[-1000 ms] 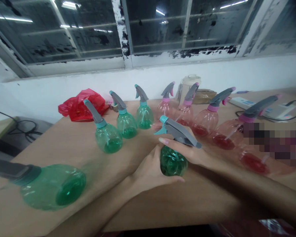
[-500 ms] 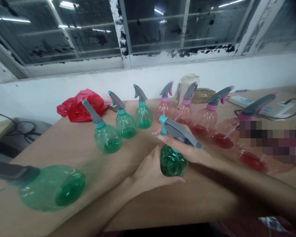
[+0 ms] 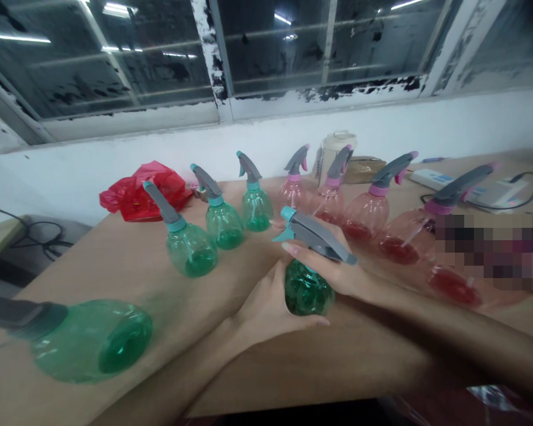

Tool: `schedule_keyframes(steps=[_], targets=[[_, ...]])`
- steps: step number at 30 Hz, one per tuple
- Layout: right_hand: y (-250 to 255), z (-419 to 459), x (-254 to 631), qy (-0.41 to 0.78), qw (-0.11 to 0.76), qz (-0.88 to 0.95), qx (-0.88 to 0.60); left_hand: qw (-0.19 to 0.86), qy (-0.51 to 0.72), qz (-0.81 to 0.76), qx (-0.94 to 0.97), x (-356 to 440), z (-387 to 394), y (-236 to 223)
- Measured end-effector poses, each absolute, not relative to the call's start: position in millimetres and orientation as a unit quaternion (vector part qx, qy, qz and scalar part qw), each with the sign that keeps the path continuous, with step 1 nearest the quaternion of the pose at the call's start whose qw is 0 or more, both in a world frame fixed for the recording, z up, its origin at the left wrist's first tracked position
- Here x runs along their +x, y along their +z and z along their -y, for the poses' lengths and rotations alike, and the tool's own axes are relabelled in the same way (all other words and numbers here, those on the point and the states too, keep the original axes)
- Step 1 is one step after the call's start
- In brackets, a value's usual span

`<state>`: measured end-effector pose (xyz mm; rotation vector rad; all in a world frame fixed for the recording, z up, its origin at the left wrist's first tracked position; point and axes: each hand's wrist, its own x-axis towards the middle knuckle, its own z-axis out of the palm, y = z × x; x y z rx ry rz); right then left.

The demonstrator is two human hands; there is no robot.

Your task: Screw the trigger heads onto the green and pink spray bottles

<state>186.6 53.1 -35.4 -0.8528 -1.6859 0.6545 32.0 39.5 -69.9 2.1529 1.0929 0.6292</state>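
A green spray bottle [image 3: 308,287] with a grey and teal trigger head stands between my hands near the table's middle. My left hand [image 3: 270,305] curves round the lower body of the bottle, thumb stretched along its near side. Higher up, my right hand [image 3: 333,263] grips the neck and the spray head, with its fingers partly hidden behind them. Several more green spray bottles [image 3: 190,251] stand to the left, the nearest one [image 3: 91,337] close to my left forearm. Pink spray bottles [image 3: 366,213] form a row on the right, behind my right forearm.
A red plastic bag [image 3: 144,192] lies at the back left of the table. Along the wall are a pale lidded container [image 3: 337,148], a cardboard box [image 3: 365,170] and a white power strip [image 3: 433,178] with a cable. A blurred patch covers the right edge.
The view has shifted slightly. My right fingers have eased off the trigger, which now stands further out from the spray head. Both hands keep their hold on the green spray bottle.
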Motion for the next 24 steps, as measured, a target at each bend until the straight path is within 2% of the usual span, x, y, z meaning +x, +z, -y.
schedule_keyframes(steps=[15, 24], targets=[[-30.5, -56.1, 189.2, 0.318, 0.522, 0.734, -0.297, 0.322, 0.227, -0.405, 0.825, 30.7, -41.5, -70.4], [-28.9, -52.2, 185.6, 0.263, 0.509, 0.727, -0.378, 0.304, 0.248, -0.4, 0.828, 31.5, -39.3, -76.6]])
